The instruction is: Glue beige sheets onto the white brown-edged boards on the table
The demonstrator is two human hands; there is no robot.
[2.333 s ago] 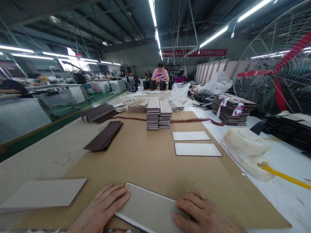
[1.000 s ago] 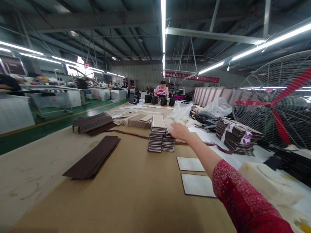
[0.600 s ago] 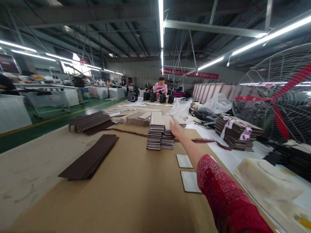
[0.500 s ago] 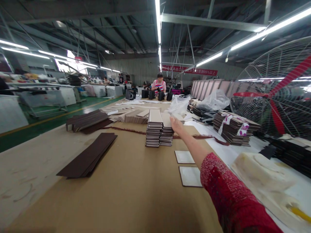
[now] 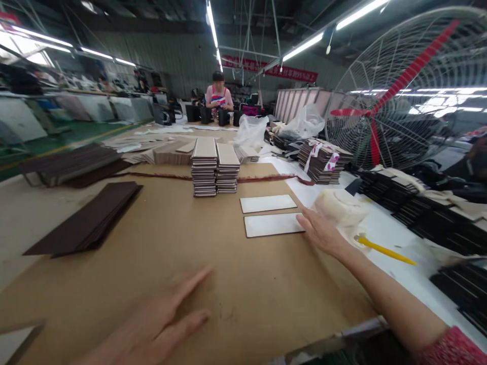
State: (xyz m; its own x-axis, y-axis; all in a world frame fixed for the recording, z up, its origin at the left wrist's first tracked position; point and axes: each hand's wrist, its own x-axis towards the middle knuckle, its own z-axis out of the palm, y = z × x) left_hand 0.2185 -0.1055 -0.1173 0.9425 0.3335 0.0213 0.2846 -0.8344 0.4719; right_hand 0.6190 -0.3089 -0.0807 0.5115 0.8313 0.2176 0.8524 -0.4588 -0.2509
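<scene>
My right hand [image 5: 322, 232] lies open on the brown cardboard sheet [image 5: 182, 238], its fingertips touching the right end of the nearer white panel [image 5: 272, 224]. A second white panel [image 5: 268, 203] lies just beyond it. My left hand [image 5: 160, 324] rests flat near the front edge, fingers spread, holding nothing. Two neat stacks of grey boards [image 5: 215, 167] stand further back in the middle.
A pile of dark brown strips [image 5: 87, 220] lies at the left. A white glue tub [image 5: 340, 209] with a yellow-handled brush [image 5: 384, 249] sits right of my hand. Dark board stacks [image 5: 323, 161] and a large fan [image 5: 411, 86] fill the right. A person [image 5: 218, 96] works at the far end.
My right arm has drawn back from the far grey stacks to the nearer white panel. My left hand has come into view at the front. The camera has tilted down.
</scene>
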